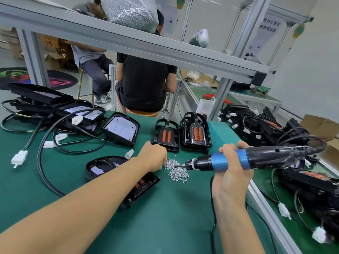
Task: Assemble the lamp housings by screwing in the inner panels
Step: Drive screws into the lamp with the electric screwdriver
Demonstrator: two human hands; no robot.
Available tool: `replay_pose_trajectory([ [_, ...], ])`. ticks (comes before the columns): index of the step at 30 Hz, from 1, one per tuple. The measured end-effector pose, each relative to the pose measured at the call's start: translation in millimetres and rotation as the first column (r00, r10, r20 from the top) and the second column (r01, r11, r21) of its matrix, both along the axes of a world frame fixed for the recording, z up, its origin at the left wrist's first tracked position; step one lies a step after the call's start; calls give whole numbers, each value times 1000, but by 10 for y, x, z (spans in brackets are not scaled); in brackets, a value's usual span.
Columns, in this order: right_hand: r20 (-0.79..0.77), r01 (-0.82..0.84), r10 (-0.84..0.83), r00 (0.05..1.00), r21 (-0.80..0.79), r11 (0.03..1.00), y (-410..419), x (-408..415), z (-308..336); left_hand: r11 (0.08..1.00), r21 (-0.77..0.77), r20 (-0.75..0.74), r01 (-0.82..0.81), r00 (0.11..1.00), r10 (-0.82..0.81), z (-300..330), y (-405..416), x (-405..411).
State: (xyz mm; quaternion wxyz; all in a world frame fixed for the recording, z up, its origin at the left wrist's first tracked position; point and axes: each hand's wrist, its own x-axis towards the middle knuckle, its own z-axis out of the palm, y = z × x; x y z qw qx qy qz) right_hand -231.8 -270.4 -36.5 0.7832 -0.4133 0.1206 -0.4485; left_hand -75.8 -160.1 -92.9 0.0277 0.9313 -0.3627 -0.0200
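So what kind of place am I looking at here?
Most likely a small factory assembly line for vehicle lamps. Black lamp housings lie on the green bench, the right hand grips an electric screwdriver over a pile of screws, and other workers sit at benches beyond.

My only view comes from the head camera, a wide-angle lens looking forward and down over the green-matted desk [165, 217]. It sits close above both forearms, which reach in from the bottom edge. The wide lens bends the grey aluminium frame rail [128, 43] overhead. No second view overlaps it.
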Motion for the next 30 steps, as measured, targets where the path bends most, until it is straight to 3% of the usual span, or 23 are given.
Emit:
replay_pose_trajectory([
  [6,67,2,1,998,-42,999,-42,14,-44,1000,30,86,10,996,-12,-27,-43,-39],
  [8,65,8,-5,998,-49,999,-50,12,-50,999,-43,51,9,999,-7,-23,-24,-43],
  [9,68,14,-11,998,-49,999,-61,9,-46,989,-149,-28,-12,1000,8,-7,0,-39],
  [11,73,11,-6,997,-58,998,-81,-16,-21,874,-458,-312,-161,950,12,71,89,-51],
  [13,104,3,2,995,-47,999,-98,-42,23,625,-663,-600,-411,792,-116,179,228,-121],
  [15,145,-37,39,989,-14,999,-92,-59,88,422,-674,-737,-606,591,-329,228,406,-211],
  [18,233,-135,110,966,93,987,-43,-61,207,268,-622,-727,-736,416,-546,244,672,-376],
  [22,313,-253,194,930,159,954,94,-47,322,140,-581,-665,-802,368,-650,248,866,-567],
  [30,315,-332,287,905,99,938,357,-29,438,50,-604,-601,-796,413,-684,309,996,-736],
])
